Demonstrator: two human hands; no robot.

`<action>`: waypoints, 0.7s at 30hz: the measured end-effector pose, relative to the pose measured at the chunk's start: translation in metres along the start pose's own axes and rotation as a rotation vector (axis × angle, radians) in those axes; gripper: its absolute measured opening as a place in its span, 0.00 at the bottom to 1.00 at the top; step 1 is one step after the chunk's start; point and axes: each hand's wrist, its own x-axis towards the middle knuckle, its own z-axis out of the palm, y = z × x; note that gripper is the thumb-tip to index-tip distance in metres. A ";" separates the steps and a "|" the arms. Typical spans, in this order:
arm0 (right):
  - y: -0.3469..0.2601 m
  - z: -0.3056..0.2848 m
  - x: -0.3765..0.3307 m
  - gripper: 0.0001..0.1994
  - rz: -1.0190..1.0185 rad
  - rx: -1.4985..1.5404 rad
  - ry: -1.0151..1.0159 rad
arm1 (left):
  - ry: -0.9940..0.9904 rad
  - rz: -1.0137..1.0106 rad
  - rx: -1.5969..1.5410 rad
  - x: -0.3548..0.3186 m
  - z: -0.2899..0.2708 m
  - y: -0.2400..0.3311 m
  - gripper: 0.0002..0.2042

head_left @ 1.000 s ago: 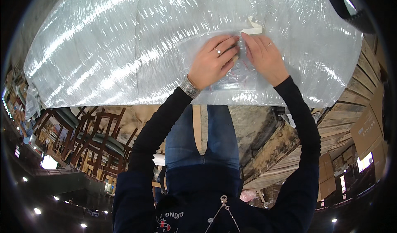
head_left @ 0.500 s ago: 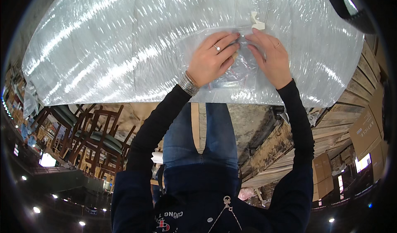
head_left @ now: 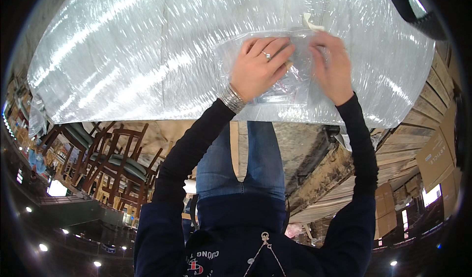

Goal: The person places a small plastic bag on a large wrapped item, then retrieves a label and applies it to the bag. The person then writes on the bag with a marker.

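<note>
A clear plastic bag (head_left: 226, 55) lies flat on the table covered with shiny clear film. Something small and tan (head_left: 289, 65) shows at it beside my left thumb; I cannot make out what it is. My left hand (head_left: 260, 65), with a ring and silver bangles, rests on the bag, its fingers curled and gripping the plastic near the upper edge. At the bag's right side is my right hand (head_left: 333, 65), its fingers bent and blurred by motion. A curled white strip (head_left: 311, 23) lies just beyond the right fingertips; whether they touch it is unclear.
The film-covered table (head_left: 123, 46) curves across the upper view, its near edge in front of my legs. Wooden chairs (head_left: 120, 164) stand stacked at the left. Wooden planks (head_left: 408, 139) and cardboard boxes (head_left: 435, 151) are at the right. A black strap (head_left: 408, 6) hangs at the upper right.
My right hand has moved right, away from my left, widening the gap between them. My left hand has shifted slightly right. The white strip has changed shape and shifted slightly.
</note>
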 end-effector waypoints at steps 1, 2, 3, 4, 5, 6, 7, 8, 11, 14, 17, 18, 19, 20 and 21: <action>-0.001 0.000 -0.005 0.25 0.096 0.103 0.168 | 0.010 -0.007 0.038 0.001 0.003 0.002 0.16; -0.003 0.000 -0.010 0.25 0.175 0.218 0.352 | 0.025 -0.012 0.074 0.003 0.006 0.002 0.16; -0.004 0.000 -0.016 0.30 0.272 0.270 0.400 | 0.026 -0.022 0.106 0.004 0.008 0.003 0.17; -0.007 0.001 -0.023 0.31 0.271 0.266 0.362 | 0.031 -0.009 0.122 0.004 0.009 0.003 0.16; -0.011 0.004 -0.029 0.31 0.317 0.259 0.338 | 0.029 0.003 0.135 0.005 0.010 0.001 0.16; -0.014 0.007 -0.035 0.32 0.345 0.247 0.306 | 0.036 0.013 0.144 0.006 0.013 0.000 0.16; -0.017 0.011 -0.039 0.32 0.327 0.195 0.273 | 0.052 0.013 0.136 0.007 0.015 -0.001 0.15; -0.017 0.014 -0.042 0.32 0.317 0.146 0.258 | 0.071 0.009 0.124 0.007 0.017 -0.002 0.15; -0.019 0.028 -0.044 0.31 0.274 0.109 0.278 | 0.094 -0.040 0.097 0.010 0.020 -0.002 0.13; -0.019 0.040 -0.039 0.30 0.184 0.151 0.387 | 0.107 -0.092 0.047 0.013 0.019 -0.001 0.12; -0.019 0.043 -0.034 0.32 0.154 0.044 0.402 | 0.080 -0.130 -0.033 0.013 0.014 0.001 0.12; -0.020 0.042 -0.034 0.33 0.130 0.045 0.394 | 0.057 -0.158 -0.052 0.013 0.012 0.003 0.12; -0.020 0.041 -0.033 0.35 0.105 0.047 0.386 | 0.069 -0.140 -0.044 0.014 0.012 0.003 0.11; -0.022 0.038 -0.033 0.36 0.078 0.068 0.389 | 0.065 -0.153 -0.030 0.011 0.010 0.008 0.11; -0.022 0.036 -0.033 0.37 0.091 0.083 0.384 | 0.078 -0.151 -0.014 0.012 0.009 0.010 0.10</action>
